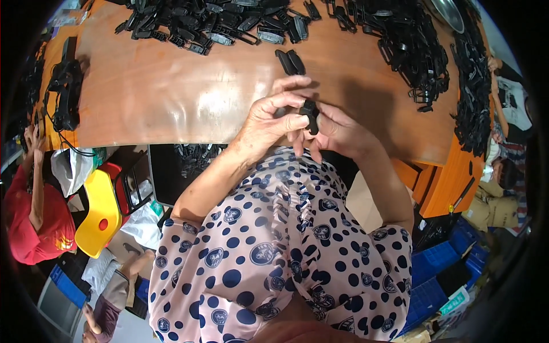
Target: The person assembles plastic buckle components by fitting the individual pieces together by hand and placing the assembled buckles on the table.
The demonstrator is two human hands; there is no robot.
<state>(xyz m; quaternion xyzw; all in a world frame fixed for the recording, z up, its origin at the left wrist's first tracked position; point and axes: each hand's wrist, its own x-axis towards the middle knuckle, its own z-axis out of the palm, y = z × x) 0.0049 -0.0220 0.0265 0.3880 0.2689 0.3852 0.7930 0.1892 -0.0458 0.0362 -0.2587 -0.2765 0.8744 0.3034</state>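
Above the table's near edge, my left hand (273, 117) and my right hand (341, 130) meet around a small black plastic part (310, 116). The thumb and fingers of my left hand pinch it from one side, while my right hand's fingers close on it from the other. Its exact kind cannot be made out, as fingertips cover much of it. Just beyond my fingers, two black elongated plastic pieces (290, 62) lie side by side on the wooden table (166, 91).
Heaps of black plastic parts (211, 23) cover the table's far side, with another pile (409, 48) at the right. A black device with a cable (66, 94) sits at the left end. Left of me stand a yellow chair (97, 211) and a person in red (37, 211). Blue crates (434, 257) are at lower right.
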